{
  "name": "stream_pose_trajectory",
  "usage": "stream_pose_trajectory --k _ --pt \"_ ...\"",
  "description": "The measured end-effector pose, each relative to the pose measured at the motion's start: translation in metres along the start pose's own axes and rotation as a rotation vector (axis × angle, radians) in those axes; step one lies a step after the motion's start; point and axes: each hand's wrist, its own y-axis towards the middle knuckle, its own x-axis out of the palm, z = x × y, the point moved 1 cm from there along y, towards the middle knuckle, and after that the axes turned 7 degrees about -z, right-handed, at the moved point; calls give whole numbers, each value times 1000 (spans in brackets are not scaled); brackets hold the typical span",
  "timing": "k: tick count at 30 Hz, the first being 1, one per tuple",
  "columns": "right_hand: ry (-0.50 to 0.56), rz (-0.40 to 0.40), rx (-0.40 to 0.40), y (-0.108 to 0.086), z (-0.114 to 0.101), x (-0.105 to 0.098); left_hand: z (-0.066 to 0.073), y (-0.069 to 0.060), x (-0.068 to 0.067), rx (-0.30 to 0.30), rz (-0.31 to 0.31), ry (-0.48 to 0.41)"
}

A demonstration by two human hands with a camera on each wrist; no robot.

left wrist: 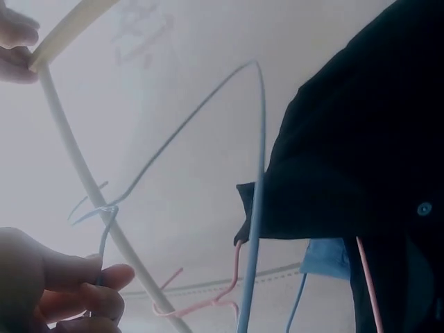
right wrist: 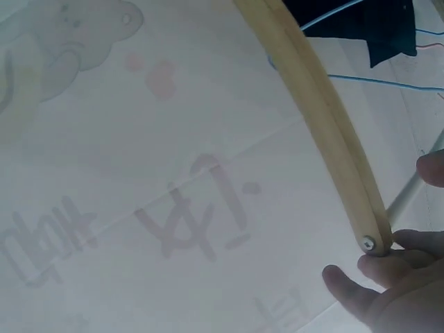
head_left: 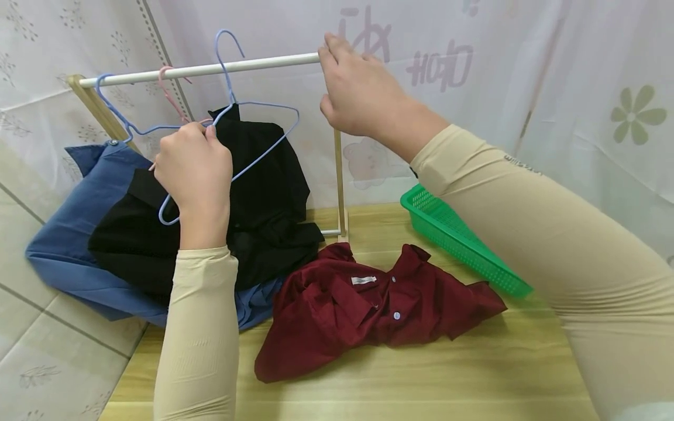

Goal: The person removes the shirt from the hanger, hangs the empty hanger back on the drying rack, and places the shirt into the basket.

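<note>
Left fingers: curled; I see the left hand (head_left: 195,158) pinching the near blue hanger (head_left: 233,99) close to its neck, just below the rail (head_left: 284,61).
Right fingers: bent over the right end of the rail, where the right hand (head_left: 363,88) holds it beside the joint with the wooden post (head_left: 339,181).
Bare hanger: its frame hangs below the rail and carries no garment; its hook arches above the rail, with the neck below. The left wrist view shows the hook crossing the rail; from here I can't tell whether they touch.
Hanger step: I judge this to be bringing the hook onto or off the rail while the right hand steadies it; one moment doesn't tell me which way.
Hook's next move: either way, I'd want a straight lift or lower, with the rail held firm and the frame clear of the clothes.
Pink hanger (left wrist: 215,302): hooked on the rail, left of the bare one, with the black shirt (head_left: 279,175) below.
Blue shirt (head_left: 74,240): under the rail's left end, on another blue hanger.
Maroon shirt (head_left: 337,316): crumpled on the table (head_left: 421,380), below the rail and nearer the person.
Green basket (head_left: 453,242): on the table, beyond the rail's right end.
</note>
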Motion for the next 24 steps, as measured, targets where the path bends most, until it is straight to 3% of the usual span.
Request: stream_pose_trajectory --k 8,18,24 --pt "-35 131 -102 1 7 6 1 -3 7 10 -2 -9" --pt "-47 114 -113 1 8 2 -7 -9 21 41 -26 -62" --pt "-45 110 -117 -1 8 -1 -13 -13 25 39 -66 -24"
